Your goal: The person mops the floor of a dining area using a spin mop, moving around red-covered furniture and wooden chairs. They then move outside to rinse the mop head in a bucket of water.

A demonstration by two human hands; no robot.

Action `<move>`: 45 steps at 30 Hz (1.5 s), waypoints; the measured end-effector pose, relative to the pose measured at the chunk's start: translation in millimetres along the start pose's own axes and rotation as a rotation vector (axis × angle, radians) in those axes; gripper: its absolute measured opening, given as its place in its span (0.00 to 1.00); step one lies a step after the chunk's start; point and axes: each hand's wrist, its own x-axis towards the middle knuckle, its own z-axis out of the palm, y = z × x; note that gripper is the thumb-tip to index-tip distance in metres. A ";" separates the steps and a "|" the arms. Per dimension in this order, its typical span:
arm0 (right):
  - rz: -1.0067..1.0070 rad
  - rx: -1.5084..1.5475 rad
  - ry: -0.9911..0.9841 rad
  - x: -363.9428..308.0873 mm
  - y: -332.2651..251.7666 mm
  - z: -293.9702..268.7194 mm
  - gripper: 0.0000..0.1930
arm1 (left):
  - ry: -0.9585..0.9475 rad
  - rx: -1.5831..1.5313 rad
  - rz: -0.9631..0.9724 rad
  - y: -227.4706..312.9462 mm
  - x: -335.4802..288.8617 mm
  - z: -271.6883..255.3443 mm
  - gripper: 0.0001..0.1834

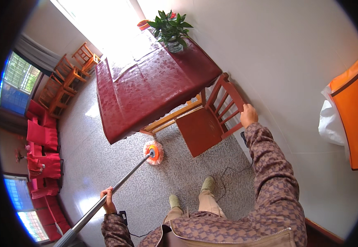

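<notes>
My left hand (109, 200) is wrapped round the metal pole of a mop (123, 180), whose grey grip end runs off toward the lower left. The round mop head (153, 152), orange in the middle with a pale pink fringe, rests on the speckled floor near the table's front corner. At the right, my right hand (249, 115) is closed over the top rail of a reddish-brown wooden chair (199, 131). That chair stands at the end of a table with a dark red cloth (154, 82), beside the wall.
A leafy plant in a glass vase (174, 43) tops the table's far end. Wooden chairs (65, 76) line the far left, and red-covered sofas (43, 136) stand along the left. A cord (223, 181) trails over the floor by my feet. An orange panel (354, 111) is at the right wall.
</notes>
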 end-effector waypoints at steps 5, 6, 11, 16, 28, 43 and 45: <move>0.154 1.032 -0.545 -57.5 -53.2 -88.7 0.12 | -0.020 0.055 0.031 15.8 24.4 14.7 0.06; 0.016 1.204 -0.615 -76.8 -63.6 -120.7 0.13 | -0.040 0.067 0.057 16.9 30.4 16.4 0.06; -0.901 1.959 -1.002 -169.8 -141.3 -265.5 0.28 | -0.087 0.089 0.202 14.6 67.2 18.0 0.09; -1.158 2.046 -0.933 -260.0 -222.4 -335.7 0.26 | -0.173 -0.067 0.233 12.7 116.8 25.7 0.10; -1.082 1.772 -0.282 -493.4 -304.4 -379.3 0.24 | -0.562 -0.243 0.420 22.4 143.0 73.5 0.13; 1.665 1.831 -0.037 -1035.1 -327.1 42.0 0.23 | -1.141 0.132 0.474 5.8 22.7 155.8 0.09; 1.818 1.847 0.498 -1103.2 -349.3 26.9 0.17 | -1.155 0.181 0.509 4.8 6.9 159.8 0.14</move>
